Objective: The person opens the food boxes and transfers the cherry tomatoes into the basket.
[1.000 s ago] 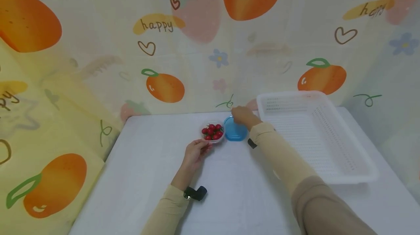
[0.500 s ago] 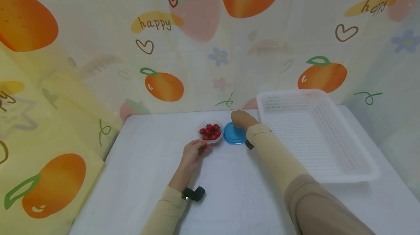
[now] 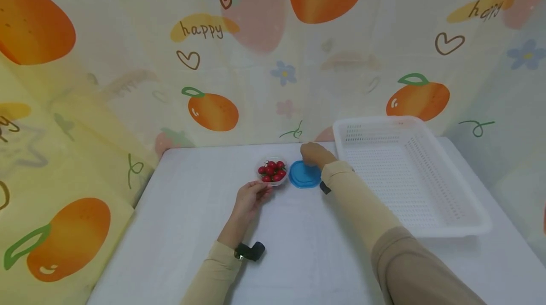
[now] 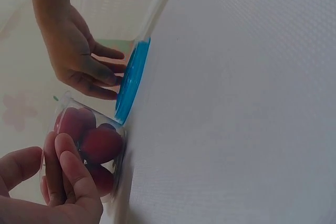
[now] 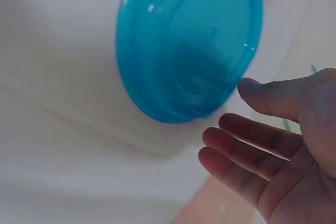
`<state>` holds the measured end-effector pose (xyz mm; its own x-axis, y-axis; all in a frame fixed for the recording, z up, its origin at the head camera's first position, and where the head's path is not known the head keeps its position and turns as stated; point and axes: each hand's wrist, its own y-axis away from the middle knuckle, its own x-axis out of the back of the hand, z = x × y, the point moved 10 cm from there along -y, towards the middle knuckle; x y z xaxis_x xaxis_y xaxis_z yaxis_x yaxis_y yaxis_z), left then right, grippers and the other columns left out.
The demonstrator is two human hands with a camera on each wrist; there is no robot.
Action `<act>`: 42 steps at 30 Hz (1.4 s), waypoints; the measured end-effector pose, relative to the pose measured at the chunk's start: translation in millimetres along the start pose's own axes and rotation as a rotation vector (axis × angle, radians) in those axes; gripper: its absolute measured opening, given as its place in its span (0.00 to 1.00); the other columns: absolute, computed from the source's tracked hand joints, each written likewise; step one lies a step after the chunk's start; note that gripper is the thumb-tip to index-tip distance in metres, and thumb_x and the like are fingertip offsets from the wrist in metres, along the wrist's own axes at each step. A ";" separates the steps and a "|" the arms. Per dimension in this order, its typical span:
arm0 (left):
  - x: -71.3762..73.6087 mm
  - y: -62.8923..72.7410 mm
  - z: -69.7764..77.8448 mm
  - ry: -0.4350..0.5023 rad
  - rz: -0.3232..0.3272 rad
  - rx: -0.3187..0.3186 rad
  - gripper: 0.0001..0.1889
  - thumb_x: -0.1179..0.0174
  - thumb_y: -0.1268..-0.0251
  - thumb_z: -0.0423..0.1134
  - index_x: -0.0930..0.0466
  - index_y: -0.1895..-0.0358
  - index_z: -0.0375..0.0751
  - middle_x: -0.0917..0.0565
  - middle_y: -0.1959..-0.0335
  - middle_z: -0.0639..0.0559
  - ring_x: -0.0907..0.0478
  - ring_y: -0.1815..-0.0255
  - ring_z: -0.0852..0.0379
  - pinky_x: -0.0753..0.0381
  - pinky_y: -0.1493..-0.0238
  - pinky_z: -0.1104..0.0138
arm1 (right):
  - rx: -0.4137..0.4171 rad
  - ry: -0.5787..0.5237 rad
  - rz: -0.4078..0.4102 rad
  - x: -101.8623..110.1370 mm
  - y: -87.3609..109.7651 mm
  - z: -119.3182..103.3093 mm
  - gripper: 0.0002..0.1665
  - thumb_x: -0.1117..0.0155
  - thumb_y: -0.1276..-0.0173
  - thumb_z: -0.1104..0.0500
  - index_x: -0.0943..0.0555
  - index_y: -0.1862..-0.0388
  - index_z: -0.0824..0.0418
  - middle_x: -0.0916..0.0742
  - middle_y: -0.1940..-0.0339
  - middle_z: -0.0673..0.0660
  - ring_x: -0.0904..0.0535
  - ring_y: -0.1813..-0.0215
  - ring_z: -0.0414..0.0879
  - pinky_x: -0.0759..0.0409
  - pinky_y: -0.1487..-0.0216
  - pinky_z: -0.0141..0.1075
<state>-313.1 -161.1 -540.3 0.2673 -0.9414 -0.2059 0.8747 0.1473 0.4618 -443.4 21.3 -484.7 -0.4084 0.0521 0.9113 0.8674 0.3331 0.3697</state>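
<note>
A small clear plastic container (image 3: 272,183) of red cherry tomatoes (image 3: 270,171) stands near the back of the table. At its near rim my left hand (image 3: 250,197) pinches the edge, with the thumb outside and the other fingers against the wall in the left wrist view. Just right of the container lies a blue lid (image 3: 304,175), flat on the table. My right hand (image 3: 316,154) is at the far right edge of that lid. Its thumb and fingers (image 5: 252,135) are spread, and the thumb tip overlaps the lid's edge in the right wrist view.
A large white perforated plastic basket (image 3: 465,201) stands on the right of the table, close beside my right forearm. White cloth covers the table (image 3: 179,229). A fruit-patterned curtain (image 3: 256,68) hangs right behind the table's back edge.
The blue lid and my right hand have shifted slightly toward me, and more of the lid shows from under the hand. My left hand stays at the container.
</note>
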 end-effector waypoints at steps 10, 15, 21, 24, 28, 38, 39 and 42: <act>2.2 0.4 0.9 -0.028 0.000 -0.014 0.13 0.43 0.30 0.38 0.27 0.47 0.36 0.15 0.57 0.48 0.16 0.58 0.59 0.17 0.46 0.68 | 0.110 0.009 0.029 30.8 10.7 -11.9 0.18 0.42 0.28 0.60 0.23 0.42 0.63 0.17 0.46 0.61 0.21 0.43 0.55 0.21 0.38 0.44; 2.7 0.8 0.9 -0.026 0.003 -0.016 0.15 0.43 0.30 0.38 0.28 0.45 0.36 0.16 0.56 0.47 0.16 0.57 0.58 0.18 0.43 0.66 | 0.149 0.001 0.027 38.5 21.5 -16.5 0.22 0.42 0.27 0.56 0.24 0.37 0.61 0.19 0.40 0.60 0.24 0.37 0.54 0.23 0.35 0.44; 3.4 0.6 0.8 -0.018 0.005 -0.017 0.15 0.44 0.29 0.39 0.29 0.45 0.36 0.16 0.55 0.47 0.16 0.57 0.58 0.18 0.45 0.68 | 0.198 -0.014 0.050 44.9 33.1 -24.3 0.22 0.41 0.28 0.55 0.24 0.37 0.58 0.19 0.39 0.59 0.23 0.37 0.53 0.21 0.36 0.43; 3.1 0.6 0.3 -0.009 0.003 -0.014 0.14 0.44 0.29 0.38 0.29 0.45 0.36 0.16 0.56 0.47 0.16 0.57 0.58 0.17 0.48 0.70 | 0.214 -0.035 0.054 46.4 39.0 -27.6 0.22 0.41 0.28 0.55 0.24 0.37 0.58 0.18 0.40 0.60 0.21 0.39 0.53 0.20 0.39 0.42; 2.6 1.1 0.6 -0.005 0.004 -0.014 0.13 0.45 0.29 0.37 0.28 0.46 0.36 0.16 0.57 0.47 0.16 0.58 0.59 0.16 0.51 0.72 | 0.234 -0.076 0.069 48.7 45.0 -32.3 0.21 0.41 0.28 0.56 0.24 0.37 0.57 0.18 0.41 0.59 0.20 0.41 0.52 0.18 0.41 0.41; 3.6 0.1 0.4 -0.007 0.009 -0.014 0.13 0.43 0.30 0.36 0.27 0.46 0.35 0.15 0.57 0.47 0.15 0.59 0.59 0.16 0.50 0.70 | 0.250 -0.161 0.130 59.3 53.9 -33.0 0.21 0.42 0.27 0.56 0.23 0.38 0.59 0.16 0.45 0.60 0.19 0.45 0.52 0.16 0.45 0.39; 3.8 0.0 0.2 -0.008 0.008 -0.013 0.13 0.43 0.30 0.36 0.27 0.46 0.35 0.15 0.57 0.47 0.15 0.59 0.59 0.16 0.49 0.70 | 0.247 -0.170 0.133 60.0 54.4 -32.7 0.21 0.42 0.27 0.56 0.23 0.38 0.59 0.16 0.45 0.60 0.19 0.45 0.51 0.16 0.45 0.39; 4.7 -0.5 -1.3 -0.015 0.005 -0.012 0.14 0.43 0.30 0.37 0.27 0.46 0.35 0.15 0.56 0.47 0.16 0.58 0.59 0.16 0.49 0.70 | 0.252 -0.188 0.136 61.1 56.6 -34.2 0.21 0.42 0.27 0.55 0.23 0.37 0.58 0.16 0.45 0.59 0.19 0.45 0.51 0.16 0.45 0.39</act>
<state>-311.7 -165.2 -542.6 0.2656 -0.9450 -0.1909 0.8781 0.1554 0.4525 -409.5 11.1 -401.9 -0.3598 0.2767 0.8910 0.8295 0.5321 0.1697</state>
